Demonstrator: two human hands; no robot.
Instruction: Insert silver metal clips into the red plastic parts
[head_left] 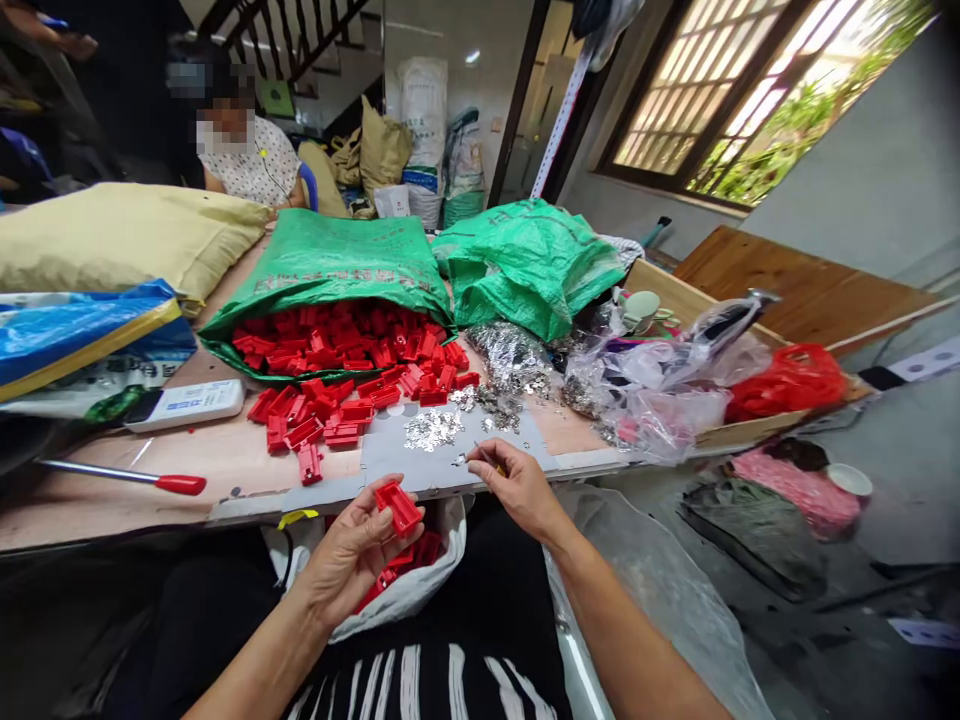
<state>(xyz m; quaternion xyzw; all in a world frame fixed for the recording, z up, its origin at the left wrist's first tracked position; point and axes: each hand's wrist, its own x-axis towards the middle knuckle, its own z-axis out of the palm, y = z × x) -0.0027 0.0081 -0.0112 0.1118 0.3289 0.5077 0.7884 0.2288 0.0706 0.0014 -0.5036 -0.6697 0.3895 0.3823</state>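
Note:
My left hand (358,550) holds a hollow red plastic casing (399,508) between thumb and fingers, its open side facing up. It is above a white sack (442,570) in my lap, which has more red casings inside. My right hand (514,485) is at the table's front edge, thumb and forefinger pinched on a thin, dark, stick-like tool (487,457). Just left of those fingertips is a small shiny metal piece (460,460); whether they touch it I cannot tell. Small silvery metal pieces (433,430) lie heaped on a grey sheet (390,462) beyond my hands.
Red casings (304,432) spill from a green woven sack (352,255). Another green sack (525,260) and clear plastic bags (660,390) stand right. Leftward are a white box-shaped device (187,403) and a red-tipped lever (180,485). A person (251,160) sits across the table.

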